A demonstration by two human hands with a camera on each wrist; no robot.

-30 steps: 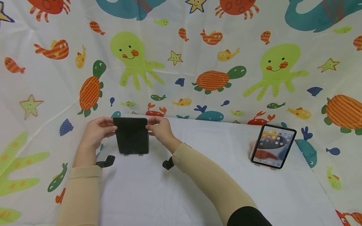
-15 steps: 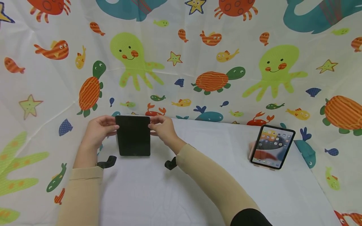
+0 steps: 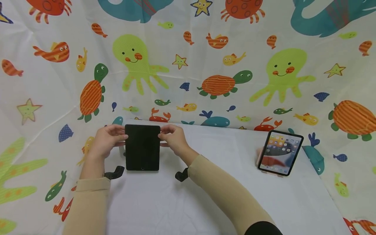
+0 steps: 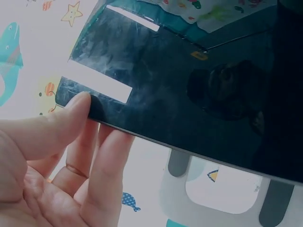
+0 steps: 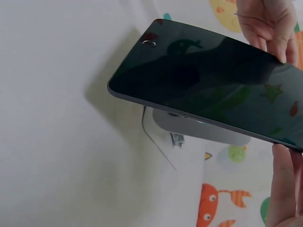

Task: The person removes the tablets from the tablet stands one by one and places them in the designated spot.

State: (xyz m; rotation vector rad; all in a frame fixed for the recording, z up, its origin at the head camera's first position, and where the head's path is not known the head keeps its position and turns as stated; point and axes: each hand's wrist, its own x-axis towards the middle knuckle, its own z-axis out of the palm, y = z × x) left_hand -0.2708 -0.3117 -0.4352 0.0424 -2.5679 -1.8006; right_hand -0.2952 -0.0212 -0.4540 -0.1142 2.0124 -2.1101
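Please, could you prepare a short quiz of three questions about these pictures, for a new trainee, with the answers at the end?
1. How many hands hold the dark tablet?
2. True or false: the other tablet shows app icons on its screen.
3. In the left wrist view, what shows partly behind the dark tablet? A) a cup; B) a pale stand with dark pads; C) a book.

Key:
1. Two: the left hand and the right hand, at opposite side edges.
2. True.
3. B.

I read no text, brand or number; any lettering on the lit tablet (image 3: 280,152) is too small.
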